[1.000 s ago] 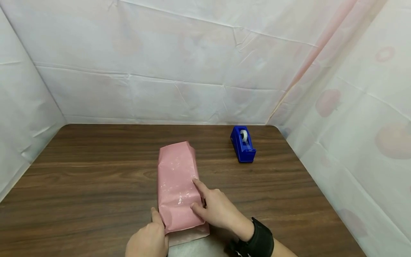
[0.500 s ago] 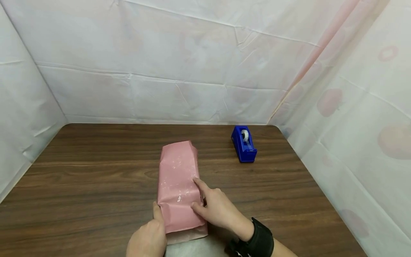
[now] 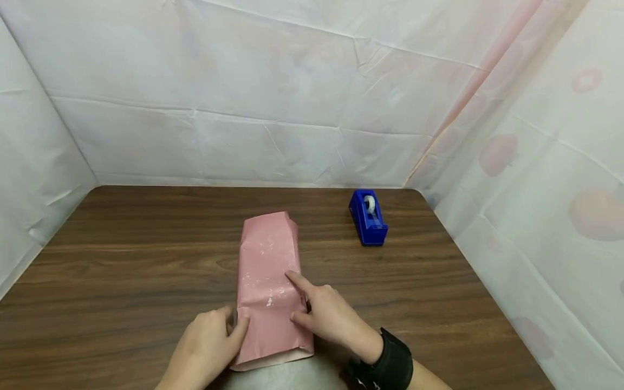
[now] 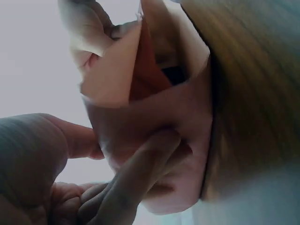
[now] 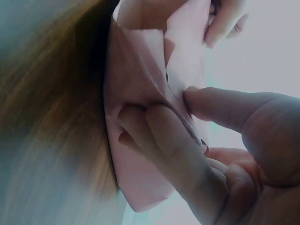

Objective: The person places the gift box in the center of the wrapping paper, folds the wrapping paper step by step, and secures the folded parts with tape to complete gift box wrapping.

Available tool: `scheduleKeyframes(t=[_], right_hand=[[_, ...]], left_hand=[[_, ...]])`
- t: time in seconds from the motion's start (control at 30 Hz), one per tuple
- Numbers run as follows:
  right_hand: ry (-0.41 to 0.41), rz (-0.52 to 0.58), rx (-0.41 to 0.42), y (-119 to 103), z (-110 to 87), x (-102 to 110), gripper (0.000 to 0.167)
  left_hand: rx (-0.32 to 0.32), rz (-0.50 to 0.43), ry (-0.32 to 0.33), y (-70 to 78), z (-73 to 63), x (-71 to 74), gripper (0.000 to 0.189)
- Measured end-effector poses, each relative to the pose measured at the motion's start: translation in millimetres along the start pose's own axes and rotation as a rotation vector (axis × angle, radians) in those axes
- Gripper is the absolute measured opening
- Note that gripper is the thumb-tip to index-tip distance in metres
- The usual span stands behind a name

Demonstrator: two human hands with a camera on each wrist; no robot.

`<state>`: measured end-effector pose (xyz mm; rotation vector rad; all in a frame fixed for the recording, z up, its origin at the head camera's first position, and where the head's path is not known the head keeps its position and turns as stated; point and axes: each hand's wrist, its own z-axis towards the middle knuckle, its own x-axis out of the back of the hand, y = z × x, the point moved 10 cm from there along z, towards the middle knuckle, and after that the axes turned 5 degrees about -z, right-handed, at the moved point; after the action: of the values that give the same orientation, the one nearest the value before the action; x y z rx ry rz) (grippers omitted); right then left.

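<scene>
A long box-shaped package in glossy pink wrapping paper (image 3: 268, 281) lies on the wooden table, its near end unfolded. In the left wrist view, loose paper flaps (image 4: 112, 75) stand around that open end, and something dark (image 4: 174, 75) shows inside. My left hand (image 3: 207, 341) holds the package's left side near the open end, thumb on top and fingers (image 4: 140, 173) against the side wall. My right hand (image 3: 329, 314) holds the right side, with thumb and index finger on top. Its other fingers (image 5: 159, 136) press the side wall in the right wrist view.
A blue tape dispenser (image 3: 368, 218) with a roll of clear tape stands at the back right of the table (image 3: 122, 271). Pale patterned sheets (image 3: 273, 97) hang behind the table and along both sides. A black band (image 3: 390, 360) circles my right wrist.
My left hand has shifted left and laid its thumb on top of the package. The near paper flap has come down further toward me. My right index finger has slid slightly left.
</scene>
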<state>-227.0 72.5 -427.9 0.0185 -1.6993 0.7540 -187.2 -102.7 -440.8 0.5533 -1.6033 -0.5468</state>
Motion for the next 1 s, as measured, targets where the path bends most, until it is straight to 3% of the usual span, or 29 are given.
scheduleKeyframes(t=[0.2,0.33,0.4,0.5,0.6,0.87,1.0], right_hand=[[0.01,-0.016,-0.024,-1,-0.5,-1,0.081],[0.013,-0.009,-0.004,-3,-0.6,-1,0.073],[0.013,-0.017,0.026,-4,-0.1,-1,0.066],[0.025,-0.057,0.065,-5,0.9,0,0.061],[0.034,-0.094,0.086,-5,2.4,-1,0.063],[0.034,-0.077,0.076,-1,5.5,-7,0.069],[0.074,-0.067,0.064,0,5.7,-8,0.072]], left_hand=[[0.025,0.025,-0.008,-4.4,-1.1,-4.5,0.05],[0.025,0.01,0.014,-7.1,1.2,-2.5,0.041],[-0.005,-0.01,0.049,-7.8,5.4,0.0,0.04],[-0.07,-0.053,0.084,-7.4,13.0,0.9,0.066],[-0.111,-0.072,0.077,-8.3,19.0,-1.8,0.08],[-0.103,-0.091,0.052,-10.6,25.3,-8.5,0.082],[-0.05,-0.119,0.054,-14.1,26.8,-10.8,0.086]])
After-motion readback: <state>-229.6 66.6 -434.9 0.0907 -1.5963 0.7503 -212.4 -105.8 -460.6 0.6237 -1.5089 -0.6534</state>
